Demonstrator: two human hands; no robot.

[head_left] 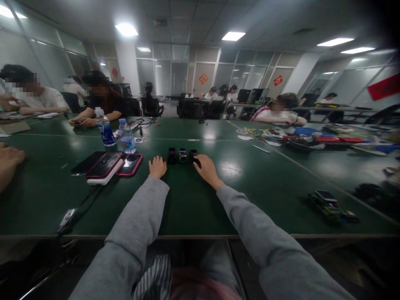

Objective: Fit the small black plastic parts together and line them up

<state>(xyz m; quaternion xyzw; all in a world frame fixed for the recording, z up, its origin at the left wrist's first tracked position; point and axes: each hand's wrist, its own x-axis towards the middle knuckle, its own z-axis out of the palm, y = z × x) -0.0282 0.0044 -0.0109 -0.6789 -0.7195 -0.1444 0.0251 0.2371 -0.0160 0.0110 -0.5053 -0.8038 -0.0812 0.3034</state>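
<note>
Three small dark block-like devices stand in a row on the green table ahead of me. The left one is a black device (171, 155); the middle device (182, 154) has a bluish top and a silvery front. My right hand (206, 170) is curled at the right-hand black device (193, 153), thumb and fingers closed on its near right side and partly hiding it. Just left of the row, my left hand (157, 167) lies on the table with its fingers stretched forward, holding nothing. The exact kind of the devices is too small to tell.
Left of my hand lie phones (129, 164) on a white slab (104, 177), with a water bottle (127, 137) and a blue-labelled bottle (105, 127) behind. A co-worker's hand (11, 161) rests at the left edge. Electronic parts (328, 204) and cables (259, 132) lie rightward.
</note>
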